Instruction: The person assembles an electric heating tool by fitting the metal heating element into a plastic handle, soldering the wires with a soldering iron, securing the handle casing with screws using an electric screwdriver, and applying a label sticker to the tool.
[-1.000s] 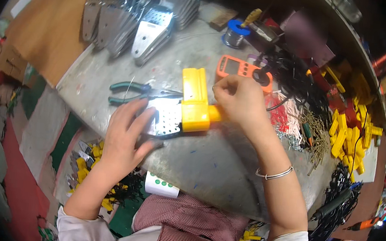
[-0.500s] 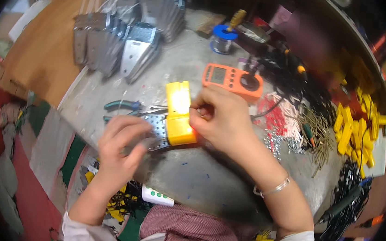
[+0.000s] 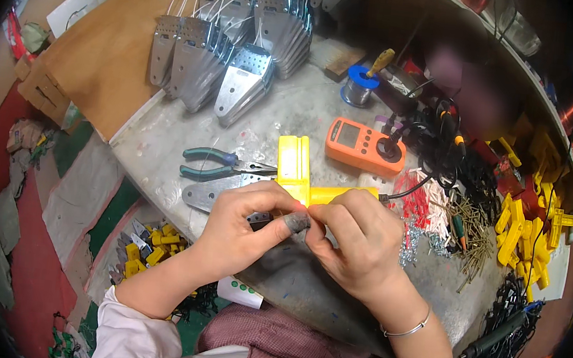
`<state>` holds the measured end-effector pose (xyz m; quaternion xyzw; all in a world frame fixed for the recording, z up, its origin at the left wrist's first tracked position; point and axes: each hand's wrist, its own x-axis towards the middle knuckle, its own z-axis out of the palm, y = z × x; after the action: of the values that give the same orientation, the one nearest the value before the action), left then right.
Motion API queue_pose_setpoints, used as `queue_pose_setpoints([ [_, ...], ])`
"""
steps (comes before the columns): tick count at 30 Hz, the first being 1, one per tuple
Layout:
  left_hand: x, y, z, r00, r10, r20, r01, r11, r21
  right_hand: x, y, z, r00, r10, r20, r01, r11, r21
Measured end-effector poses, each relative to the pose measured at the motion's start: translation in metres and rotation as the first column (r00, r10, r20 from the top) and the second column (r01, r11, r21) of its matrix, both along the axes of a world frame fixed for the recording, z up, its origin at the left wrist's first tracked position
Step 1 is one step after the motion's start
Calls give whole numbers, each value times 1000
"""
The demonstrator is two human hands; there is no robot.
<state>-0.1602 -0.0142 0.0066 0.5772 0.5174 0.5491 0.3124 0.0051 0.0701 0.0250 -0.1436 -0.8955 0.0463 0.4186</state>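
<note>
Above the near part of the bench, my left hand (image 3: pixel 240 226) and my right hand (image 3: pixel 361 245) meet, fingertips pinched close together. What they pinch is too small and covered to make out. A grey wrap (image 3: pixel 298 223) covers my left thumb tip. Just beyond the fingers, a yellow plastic housing (image 3: pixel 293 162) points away from me. A yellow handle (image 3: pixel 341 195) lies crosswise beside it, a black cord running from its right end; my right fingers partly cover it. Under my left hand's far side, a grey metal plate (image 3: pixel 220 192) is partly hidden.
Teal-handled pliers (image 3: pixel 212 163) lie left of the housing. Behind stand stacked metal plates (image 3: pixel 244 85) with white wires, a solder spool (image 3: pixel 359 86) and an orange meter (image 3: pixel 365 147). To the right are red and white tubes (image 3: pixel 416 205), screws (image 3: pixel 476 246) and yellow parts (image 3: pixel 523 233).
My hands have come together from apart; my left fingers have closed into a pinch. The yellow handle now lies crosswise, its cord to the right. The view has shifted as well.
</note>
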Motion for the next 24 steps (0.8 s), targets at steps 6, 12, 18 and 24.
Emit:
queue_pose_setpoints([
  [6, 0, 1, 0, 992, 16, -122, -11, 999, 35, 7, -5, 3, 1000, 10, 1, -9, 921, -390],
  [12, -3, 5, -2, 981, -2, -195, 19, 996, 85, 14, -3, 13, 999, 35, 16, -8, 595, -803],
  [18, 4, 5, -3, 999, -39, 5, 39, 999, -27, 12, -5, 5, 998, -37, 49, 58, 826, -560],
  [24, 0, 5, -5, 997, -71, 12, 71, 997, -40, 11, -7, 4, 999, -19, 49, 38, 907, -419],
])
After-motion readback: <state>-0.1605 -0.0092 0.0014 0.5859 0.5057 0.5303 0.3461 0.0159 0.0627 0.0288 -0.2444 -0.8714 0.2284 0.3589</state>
